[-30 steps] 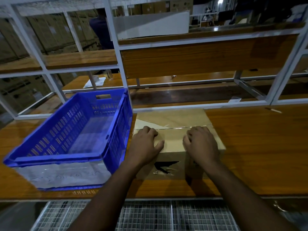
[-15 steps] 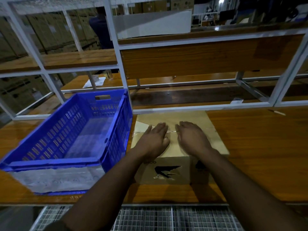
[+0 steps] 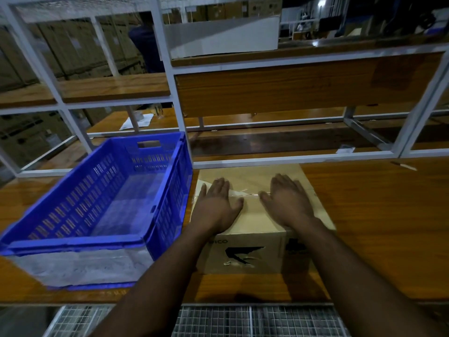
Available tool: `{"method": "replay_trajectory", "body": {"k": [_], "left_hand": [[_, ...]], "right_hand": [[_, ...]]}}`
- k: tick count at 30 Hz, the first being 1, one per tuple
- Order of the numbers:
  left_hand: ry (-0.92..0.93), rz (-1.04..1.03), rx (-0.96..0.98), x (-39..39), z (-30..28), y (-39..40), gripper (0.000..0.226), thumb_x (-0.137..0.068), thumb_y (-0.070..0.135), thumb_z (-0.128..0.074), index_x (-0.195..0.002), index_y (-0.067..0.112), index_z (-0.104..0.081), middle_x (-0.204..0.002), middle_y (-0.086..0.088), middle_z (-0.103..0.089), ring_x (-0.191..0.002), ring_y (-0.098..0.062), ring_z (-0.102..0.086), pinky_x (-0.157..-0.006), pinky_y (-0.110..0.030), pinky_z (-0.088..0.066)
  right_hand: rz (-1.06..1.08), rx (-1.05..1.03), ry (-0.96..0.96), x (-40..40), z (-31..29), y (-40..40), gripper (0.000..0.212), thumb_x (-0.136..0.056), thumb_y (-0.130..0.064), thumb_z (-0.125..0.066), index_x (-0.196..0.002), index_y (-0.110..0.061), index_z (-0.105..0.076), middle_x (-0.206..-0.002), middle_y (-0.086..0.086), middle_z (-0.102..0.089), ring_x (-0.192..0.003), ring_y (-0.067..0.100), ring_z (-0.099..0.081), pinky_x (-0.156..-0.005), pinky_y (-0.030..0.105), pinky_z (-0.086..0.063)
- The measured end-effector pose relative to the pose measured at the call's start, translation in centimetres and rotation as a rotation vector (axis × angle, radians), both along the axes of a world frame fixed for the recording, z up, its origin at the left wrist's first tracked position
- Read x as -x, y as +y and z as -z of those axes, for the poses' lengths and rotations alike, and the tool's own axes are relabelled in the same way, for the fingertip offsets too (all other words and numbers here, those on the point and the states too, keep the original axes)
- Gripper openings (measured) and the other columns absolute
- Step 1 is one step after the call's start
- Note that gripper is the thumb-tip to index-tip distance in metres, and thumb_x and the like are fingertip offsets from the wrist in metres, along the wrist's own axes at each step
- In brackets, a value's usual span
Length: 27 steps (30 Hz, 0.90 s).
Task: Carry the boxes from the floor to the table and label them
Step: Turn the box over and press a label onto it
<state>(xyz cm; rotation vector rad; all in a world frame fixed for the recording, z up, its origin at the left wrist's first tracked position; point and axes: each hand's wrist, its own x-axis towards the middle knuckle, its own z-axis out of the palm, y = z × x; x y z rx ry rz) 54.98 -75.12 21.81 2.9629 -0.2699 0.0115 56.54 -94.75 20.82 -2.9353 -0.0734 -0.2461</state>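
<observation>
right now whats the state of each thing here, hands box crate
left hand: open, flat on the box top
right hand: open, flat on the box top
cardboard box: closed, taped along the top seam, sitting on the table
blue crate: upright, nothing visible inside, right beside the box

The box (image 3: 257, 229) is plain brown cardboard, shut, its top flaps closed with clear tape along the middle seam. It stands flat and upright on the wooden desk (image 3: 379, 215), just right of a blue crate (image 3: 102, 200) — nearly touching it. Its near face carries a black bird-like logo with small lettering above it — the print is partly scuffed.
</observation>
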Motion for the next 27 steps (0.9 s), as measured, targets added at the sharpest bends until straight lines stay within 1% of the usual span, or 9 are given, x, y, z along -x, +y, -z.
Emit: {"method": "replay_trajectory", "body": {"k": [8, 10, 13, 15, 17, 18, 20, 24, 27], "left_hand": [[-0.017, 0.035, 0.053, -0.4, -0.1, 0.9, 0.068, -0.105, 0.053, -0.026, -0.161, 0.016, -0.015, -0.169, -0.001, -0.008, -0.155, -0.012, -0.002, -0.127, -0.039, -0.003], [-0.075, -0.032, 0.081, -0.3, -0.1, 1.0, 0.066, -0.105, 0.050, -0.028, -0.160, 0.013, -0.021, -0.169, -0.004, -0.013, -0.155, -0.016, -0.007, -0.127, -0.042, -0.004], [-0.125, -0.270, 0.187, 0.0, -0.2, 1.4, 0.074, -0.102, 0.055, -0.035, -0.157, 0.007, -0.025, -0.167, -0.010, -0.016, -0.154, -0.025, -0.012, -0.125, -0.051, -0.012], [-0.085, -0.391, 0.270, 0.4, -0.5, 1.5, 0.084, -0.097, 0.063, -0.043, -0.156, 0.005, -0.024, -0.165, -0.014, -0.020, -0.149, -0.033, -0.026, -0.116, -0.049, -0.029], [-0.061, -0.426, 0.305, 0.6, -0.7, 1.3, 0.085, -0.095, 0.065, -0.046, -0.153, 0.006, -0.027, -0.158, -0.015, -0.035, -0.135, -0.037, -0.047, -0.097, -0.044, -0.045], [-0.070, -0.428, 0.305, 0.7, -0.8, 1.4, 0.084, -0.095, 0.065, -0.047, -0.152, 0.006, -0.029, -0.152, -0.016, -0.043, -0.128, -0.037, -0.053, -0.090, -0.042, -0.047], [-0.106, -0.431, 0.297, 0.9, -0.9, 1.4, 0.082, -0.095, 0.065, -0.048, -0.150, 0.006, -0.032, -0.143, -0.016, -0.052, -0.121, -0.036, -0.058, -0.085, -0.041, -0.048], [-0.198, -0.408, 0.323, 2.4, -0.5, 1.6, 0.085, -0.095, 0.065, -0.049, -0.153, 0.008, -0.027, -0.147, -0.016, -0.049, -0.124, -0.035, -0.056, -0.091, -0.044, -0.051], [-0.325, -0.363, 0.421, 4.5, 0.2, 1.9, 0.081, -0.094, 0.062, -0.053, -0.155, 0.016, -0.026, -0.151, -0.009, -0.047, -0.130, -0.028, -0.053, -0.097, -0.045, -0.052]], "right_hand": [[-0.014, -0.016, 0.006, -0.7, -0.3, -0.3, 0.068, -0.099, -0.056, -0.036, -0.150, -0.012, -0.041, -0.160, 0.005, -0.035, -0.149, 0.021, -0.027, -0.122, 0.042, -0.015], [0.035, -0.026, -0.030, -0.4, -0.3, -0.5, 0.064, -0.098, -0.056, -0.037, -0.145, -0.014, -0.047, -0.156, 0.006, -0.041, -0.145, 0.023, -0.032, -0.121, 0.046, -0.019], [0.223, -0.067, -0.067, 0.2, -0.6, -1.2, 0.063, -0.097, -0.057, -0.039, -0.135, -0.010, -0.052, -0.145, 0.015, -0.047, -0.134, 0.032, -0.040, -0.113, 0.050, -0.032], [0.300, -0.099, -0.049, 0.6, -0.7, -1.6, 0.067, -0.096, -0.059, -0.040, -0.139, -0.008, -0.048, -0.147, 0.020, -0.043, -0.133, 0.037, -0.042, -0.108, 0.049, -0.038], [0.310, -0.109, -0.041, 0.8, -0.7, -1.7, 0.070, -0.097, -0.060, -0.041, -0.141, -0.007, -0.046, -0.146, 0.023, -0.044, -0.129, 0.037, -0.045, -0.101, 0.045, -0.045], [0.306, -0.111, -0.048, 0.8, -0.8, -1.8, 0.069, -0.097, -0.060, -0.042, -0.139, -0.006, -0.047, -0.143, 0.023, -0.046, -0.126, 0.037, -0.047, -0.097, 0.043, -0.046], [0.299, -0.101, -0.079, 1.2, -0.9, -1.8, 0.065, -0.097, -0.059, -0.043, -0.134, -0.006, -0.051, -0.133, 0.021, -0.052, -0.117, 0.034, -0.051, -0.091, 0.041, -0.048], [0.302, -0.093, -0.219, 3.1, -1.1, -1.9, 0.054, -0.095, -0.055, -0.047, -0.123, -0.010, -0.057, -0.121, 0.017, -0.060, -0.108, 0.030, -0.055, -0.087, 0.039, -0.049], [0.298, -0.207, -0.304, 5.0, -1.1, -2.0, 0.052, -0.093, -0.049, -0.055, -0.129, -0.014, -0.052, -0.127, 0.014, -0.055, -0.114, 0.029, -0.051, -0.092, 0.042, -0.049]]}}
